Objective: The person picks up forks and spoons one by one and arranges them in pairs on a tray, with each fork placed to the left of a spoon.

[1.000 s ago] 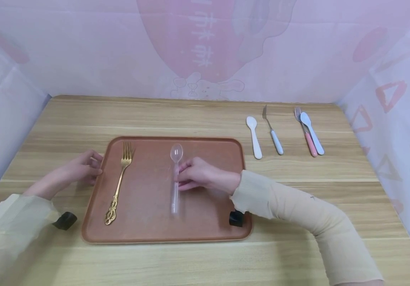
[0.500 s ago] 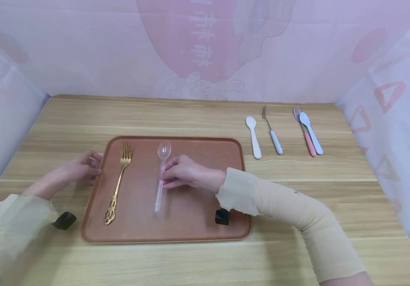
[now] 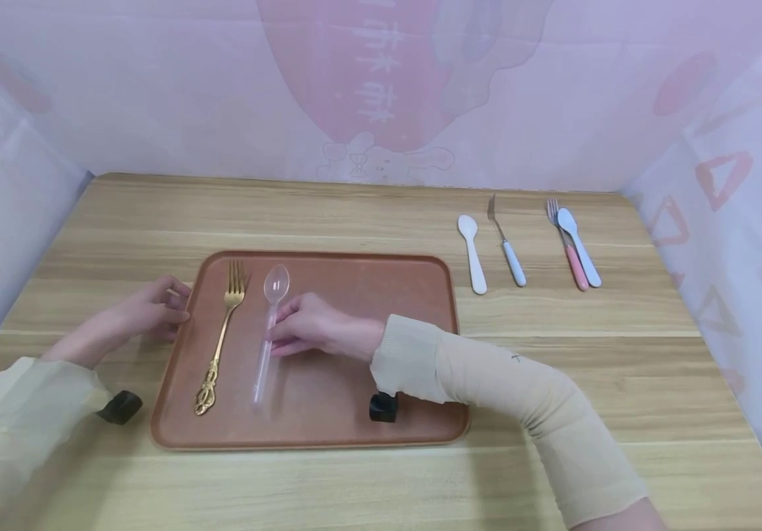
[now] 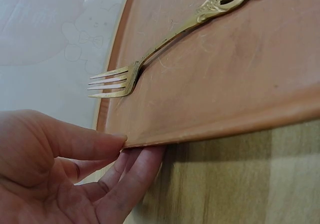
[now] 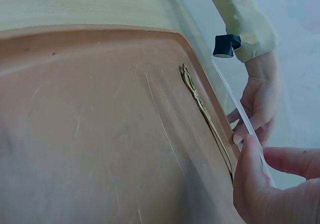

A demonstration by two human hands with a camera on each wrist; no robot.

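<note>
A white spoon (image 3: 471, 253), knife (image 3: 506, 241), pink-handled fork (image 3: 568, 245) and blue spoon (image 3: 578, 237) lie apart.

Wood table (image 3: 367, 214) w/ brown tray (image 3: 367, 273), 4 utensils (image 3: 527, 243).

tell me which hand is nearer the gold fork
Left. The left hand grips the tray rim just left of the gold fork's tines. The right hand pinches the clear spoon, which lies between it and the fork.
</note>
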